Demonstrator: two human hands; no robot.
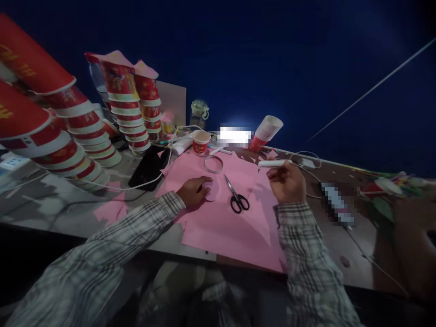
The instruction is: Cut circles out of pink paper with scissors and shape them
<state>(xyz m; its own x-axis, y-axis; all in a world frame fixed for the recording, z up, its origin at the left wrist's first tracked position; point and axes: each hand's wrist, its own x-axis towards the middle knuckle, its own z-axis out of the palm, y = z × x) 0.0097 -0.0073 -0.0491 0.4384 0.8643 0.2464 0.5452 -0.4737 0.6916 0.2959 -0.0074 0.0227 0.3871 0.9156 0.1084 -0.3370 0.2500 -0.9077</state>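
Note:
My left hand point(195, 190) is closed at the edge of a round pink paper piece point(213, 190), low over larger pink sheets point(218, 231). My right hand point(289, 181) is raised a little at the right side of the sheets, its fingers wrapped round a slim white pen-shaped stick point(272, 163) that points left. Between the hands lie black-handled scissors point(240, 204), blades angled away from me. A thin grey ring point(213, 171) rests beyond the round piece. Behind it stands a red paper cup point(200, 144).
Tall towers of red paper cups point(127, 113) rise on the left, some topped with pink paper cones. A black phone point(150, 168) and white cable lie near them. Stacked cups point(267, 131) lean at the back. Another person's arm point(415, 236) shows at the far right.

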